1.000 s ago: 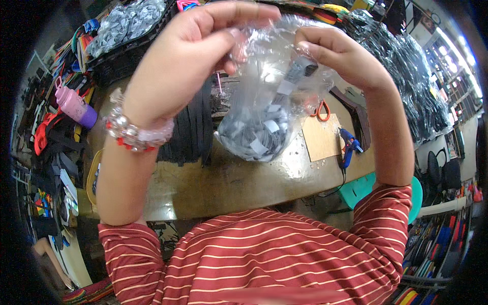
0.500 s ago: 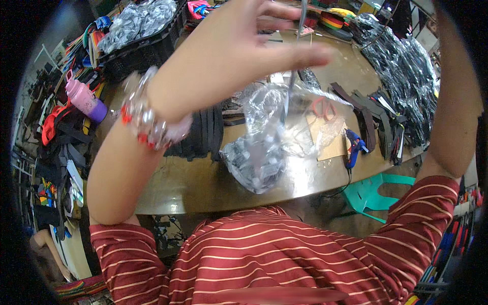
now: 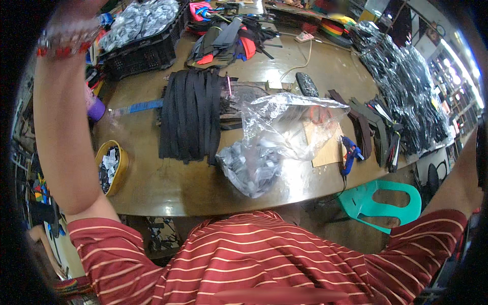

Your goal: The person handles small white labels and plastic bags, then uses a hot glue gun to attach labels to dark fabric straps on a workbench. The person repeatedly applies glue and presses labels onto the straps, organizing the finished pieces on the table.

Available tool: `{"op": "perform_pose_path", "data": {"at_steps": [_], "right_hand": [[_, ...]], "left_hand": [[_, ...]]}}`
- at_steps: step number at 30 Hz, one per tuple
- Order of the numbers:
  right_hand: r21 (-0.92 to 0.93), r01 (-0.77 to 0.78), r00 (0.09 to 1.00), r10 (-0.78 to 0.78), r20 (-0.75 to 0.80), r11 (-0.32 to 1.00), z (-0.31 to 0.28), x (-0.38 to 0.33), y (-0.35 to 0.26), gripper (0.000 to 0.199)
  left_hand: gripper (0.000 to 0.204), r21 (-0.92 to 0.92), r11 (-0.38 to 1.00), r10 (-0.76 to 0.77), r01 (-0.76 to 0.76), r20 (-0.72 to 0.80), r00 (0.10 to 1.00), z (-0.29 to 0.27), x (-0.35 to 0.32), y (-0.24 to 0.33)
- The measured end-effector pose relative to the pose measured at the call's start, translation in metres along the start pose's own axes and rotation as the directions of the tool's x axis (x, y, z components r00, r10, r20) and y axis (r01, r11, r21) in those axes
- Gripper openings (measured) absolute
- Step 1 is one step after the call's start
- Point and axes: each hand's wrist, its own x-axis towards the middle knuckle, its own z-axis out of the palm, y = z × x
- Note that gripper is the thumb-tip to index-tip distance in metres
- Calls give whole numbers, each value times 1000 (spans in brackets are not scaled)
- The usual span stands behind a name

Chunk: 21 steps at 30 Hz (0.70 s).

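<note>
My left hand is raised at the top left corner, blurred and cut off by the picture's rim, so its fingers do not show. Beaded bracelets circle that wrist. My right forearm reaches out at the right rim, and its hand is outside the picture. Below and between the arms, a clear plastic bag with small grey packets in it lies near the table's front edge, its mouth spread to the right. Left of the bag lies a bundle of black straps. Neither arm touches the bag or the straps.
A blue glue gun and red-handled scissors lie right of the bag. A yellow tub of small pieces stands at left. Behind are a black crate and plastic-wrapped bundles. A green plastic chair stands at front right.
My left hand has swung from the top middle to the top left corner. My right arm has moved outward and lower. The thin grey strand near my left hand no longer shows.
</note>
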Motion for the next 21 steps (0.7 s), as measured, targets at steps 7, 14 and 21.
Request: {"op": "perform_pose_path", "data": {"at_steps": [7,14,21], "right_hand": [[382,9,928,-151,342,924,127,45,4,17],[769,-189,878,-246,411,611,331,69,-52,23],[792,-460,859,-26,512,401,336,52,-33,17]], "left_hand": [[24,963,172,-151,209,-184,971,-159,-129,-69],[31,655,743,-15,137,-189,982,6,-122,-168],[32,609,688,-369,394,-174,913,13,-114,-210]]}}
